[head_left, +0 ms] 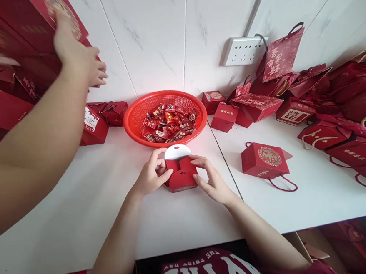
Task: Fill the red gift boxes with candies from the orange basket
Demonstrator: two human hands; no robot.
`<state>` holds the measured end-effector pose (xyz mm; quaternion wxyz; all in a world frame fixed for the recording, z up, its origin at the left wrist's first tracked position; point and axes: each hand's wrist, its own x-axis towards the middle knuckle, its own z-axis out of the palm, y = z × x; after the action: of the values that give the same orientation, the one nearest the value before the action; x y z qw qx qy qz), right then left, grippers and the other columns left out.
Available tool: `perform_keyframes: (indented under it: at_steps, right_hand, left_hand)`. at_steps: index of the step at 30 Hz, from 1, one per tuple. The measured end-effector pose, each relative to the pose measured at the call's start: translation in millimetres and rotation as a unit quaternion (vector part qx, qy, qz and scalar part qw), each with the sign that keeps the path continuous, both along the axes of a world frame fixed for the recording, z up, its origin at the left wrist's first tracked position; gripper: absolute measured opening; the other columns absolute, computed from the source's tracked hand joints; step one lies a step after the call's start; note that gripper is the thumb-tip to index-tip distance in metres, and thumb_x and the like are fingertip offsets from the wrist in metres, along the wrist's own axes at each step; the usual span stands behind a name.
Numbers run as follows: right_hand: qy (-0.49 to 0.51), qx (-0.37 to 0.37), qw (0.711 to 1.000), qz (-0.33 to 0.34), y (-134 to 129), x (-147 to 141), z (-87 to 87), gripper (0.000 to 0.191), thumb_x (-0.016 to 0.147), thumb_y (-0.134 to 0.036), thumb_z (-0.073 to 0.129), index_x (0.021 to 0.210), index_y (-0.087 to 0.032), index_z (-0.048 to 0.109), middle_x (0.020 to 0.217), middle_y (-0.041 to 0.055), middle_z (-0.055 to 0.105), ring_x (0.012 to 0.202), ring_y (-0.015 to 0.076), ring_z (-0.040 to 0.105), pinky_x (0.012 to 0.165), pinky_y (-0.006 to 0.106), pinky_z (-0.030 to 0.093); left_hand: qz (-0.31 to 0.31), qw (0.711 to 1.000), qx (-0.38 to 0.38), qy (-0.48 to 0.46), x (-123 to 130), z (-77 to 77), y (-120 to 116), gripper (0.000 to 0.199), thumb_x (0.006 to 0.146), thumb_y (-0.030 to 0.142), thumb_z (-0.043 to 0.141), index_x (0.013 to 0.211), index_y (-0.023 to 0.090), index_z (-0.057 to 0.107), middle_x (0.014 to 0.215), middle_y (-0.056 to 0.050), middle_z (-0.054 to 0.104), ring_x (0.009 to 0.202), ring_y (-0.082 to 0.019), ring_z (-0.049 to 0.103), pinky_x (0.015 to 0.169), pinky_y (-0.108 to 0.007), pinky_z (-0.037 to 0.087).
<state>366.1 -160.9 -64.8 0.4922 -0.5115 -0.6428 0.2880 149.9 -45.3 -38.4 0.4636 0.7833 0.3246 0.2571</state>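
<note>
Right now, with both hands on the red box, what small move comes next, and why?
I'd probably spread the red flaps of the box slightly wider: they partly cover its opening, so its contents can't be judged. The left hand and right hand sit at opposite sides, well placed for that.

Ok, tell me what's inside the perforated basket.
The red basket beyond the small box holds a heap of small wrapped sweets. Only the upper ones show; whatever lies deeper, and the basket's floor beneath the heap, is covered.
</note>
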Motion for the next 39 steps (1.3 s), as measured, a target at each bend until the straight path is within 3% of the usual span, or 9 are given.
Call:
perform_keyframes:
  at_steps: [3, 7, 10, 12, 14, 17, 26, 33, 39]
  right_hand:
    - [0.037, -0.002, 0.999, -0.007, 0, -4, -2.2, 0.04, 0.097, -0.03, 0.052, 0.135, -0.031, 0.043, 0.145, 0.0104, 0.045, 0.137, 0.0252, 0.043, 0.109, 0.049, 0.045]
    - [0.057, -0.012, 0.998, -0.025, 0, -5, -3.9, 0.053, 0.096, -0.028, 0.053, 0.145, -0.034, 0.036, 0.15, 0.0097, 0.039, 0.136, 0.0246, 0.043, 0.107, 0.047, 0.047]
    - [0.035, -0.02, 0.999, -0.015, 1, -3, -4.2, 0.042, 0.096, -0.03, 0.053, 0.138, -0.035, 0.051, 0.154, 0.0071, 0.034, 0.141, 0.0261, 0.038, 0.113, 0.048, 0.041]
    - [0.024, -0.026, 0.999, -0.003, 2, -1, -4.4, 0.03, 0.097, -0.031, 0.051, 0.124, -0.031, 0.064, 0.153, 0.0069, 0.037, 0.142, 0.0268, 0.037, 0.116, 0.048, 0.036]
    - [0.034, -0.029, 0.999, -0.002, 4, -1, -4.6, 0.026, 0.098, -0.03, 0.05, 0.117, -0.028, 0.068, 0.152, 0.0081, 0.038, 0.141, 0.0266, 0.039, 0.116, 0.047, 0.035]
    - [0.068, -0.03, 0.997, -0.012, 6, -1, -4.8, 0.025, 0.096, -0.027, 0.051, 0.117, -0.026, 0.065, 0.149, 0.0096, 0.04, 0.139, 0.0253, 0.041, 0.111, 0.045, 0.041]
    - [0.091, -0.022, 0.996, -0.01, -2, -8, -4.0, 0.024, 0.095, -0.021, 0.05, 0.117, -0.027, 0.058, 0.141, 0.0092, 0.049, 0.13, 0.0219, 0.05, 0.099, 0.04, 0.051]
    - [0.08, 0.024, 0.993, -0.086, -5, -9, -3.0, 0.019, 0.097, -0.026, 0.051, 0.115, -0.025, 0.055, 0.128, 0.0104, 0.057, 0.121, 0.0228, 0.055, 0.087, 0.038, 0.055]
    - [0.086, 0.0, 0.991, -0.101, -4, -6, -3.1, 0.021, 0.098, -0.029, 0.05, 0.118, -0.025, 0.055, 0.125, 0.0085, 0.059, 0.1, 0.0189, 0.065, 0.079, 0.036, 0.056]
  left_hand:
    - [-0.028, 0.999, -0.001, 0.027, -3, 1.5, 1, 0.043, 0.089, 0.026, 0.059, 0.131, 0.021, 0.053, 0.064, 0.008, 0.037, 0.058, -0.01, 0.039, 0.059, -0.02, 0.037]
    - [-0.053, 0.997, 0.016, 0.048, -7, 0.6, 3, 0.03, 0.094, 0.027, 0.051, 0.115, 0.02, 0.072, 0.076, -0.001, 0.058, 0.071, -0.013, 0.054, 0.068, -0.023, 0.045]
    - [-0.038, 0.992, 0.084, 0.083, -6, 6.8, -1, 0.031, 0.097, 0.033, 0.049, 0.11, 0.023, 0.076, 0.084, -0.003, 0.061, 0.072, -0.014, 0.057, 0.07, -0.025, 0.048]
    - [-0.021, 0.979, 0.17, 0.11, -3, 15.1, -7, 0.028, 0.094, 0.038, 0.056, 0.109, 0.026, 0.076, 0.091, -0.004, 0.059, 0.08, -0.016, 0.06, 0.077, -0.028, 0.05]
    - [-0.018, 0.961, 0.244, 0.132, 0, 23.4, -15, 0.028, 0.087, 0.043, 0.066, 0.109, 0.027, 0.075, 0.114, -0.007, 0.058, 0.107, -0.023, 0.059, 0.096, -0.037, 0.049]
    - [-0.042, 0.949, 0.267, 0.163, 2, 28.0, -27, 0.048, 0.079, 0.047, 0.075, 0.12, 0.025, 0.066, 0.146, -0.009, 0.043, 0.135, -0.032, 0.043, 0.113, -0.047, 0.04]
    - [-0.023, 0.936, 0.298, 0.184, -14, -1.5, -53, 0.055, 0.09, 0.042, 0.064, 0.143, 0.032, 0.051, 0.155, -0.01, 0.032, 0.139, -0.03, 0.044, 0.113, -0.045, 0.045]
    - [0.116, 0.912, 0.336, 0.205, -54, -6.7, -49, 0.051, 0.09, 0.037, 0.065, 0.14, 0.034, 0.055, 0.154, -0.007, 0.037, 0.136, -0.029, 0.048, 0.108, -0.042, 0.049]
    - [0.343, 0.835, 0.387, 0.19, -95, 7.1, -25, 0.049, 0.083, 0.037, 0.072, 0.132, 0.031, 0.063, 0.151, -0.006, 0.047, 0.127, -0.031, 0.056, 0.11, -0.047, 0.046]
